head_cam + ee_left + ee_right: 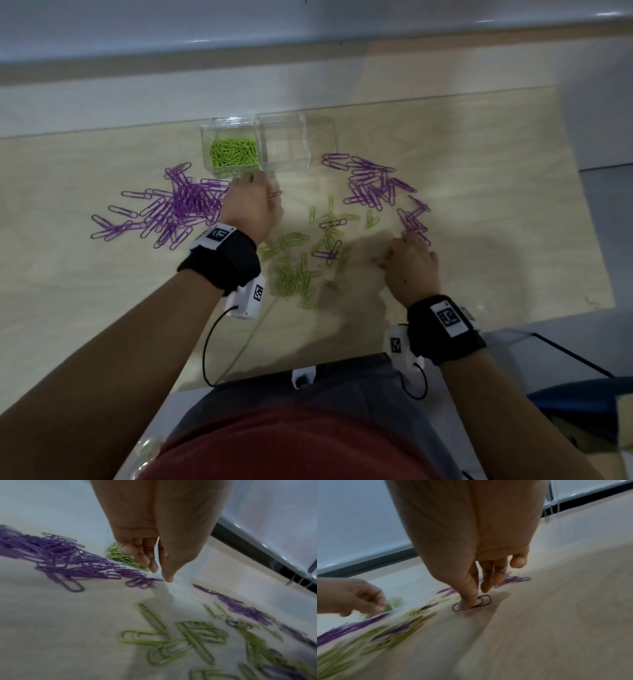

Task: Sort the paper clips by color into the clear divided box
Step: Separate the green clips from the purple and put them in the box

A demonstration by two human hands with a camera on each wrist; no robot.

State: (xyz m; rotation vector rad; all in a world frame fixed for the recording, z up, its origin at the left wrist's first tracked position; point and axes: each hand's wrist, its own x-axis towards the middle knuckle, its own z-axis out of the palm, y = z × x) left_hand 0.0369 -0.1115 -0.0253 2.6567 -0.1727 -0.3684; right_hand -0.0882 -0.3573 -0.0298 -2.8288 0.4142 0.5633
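Observation:
The clear divided box [291, 147] stands at the back of the table. Its left compartment holds green clips [233, 152]; its right compartment looks empty. My left hand [251, 202] hovers at the box's front wall, fingers [152, 566] pointing down and loosely curved, with nothing visible between them and the thumb. My right hand [407, 263] is at the near end of the right purple pile [373, 185], its thumb and forefinger tips [469, 603] down on a single purple clip [485, 599] lying flat on the table. A second purple pile [181, 205] lies left of my left hand. Loose green clips [301, 270] are scattered between my hands.
A few purple clips [329, 254] lie mixed among the loose green ones. The wooden table ends at a pale wall behind the box, and its right edge [596, 267] is beyond the right pile. A black cable [209, 346] hangs from my left wrist camera.

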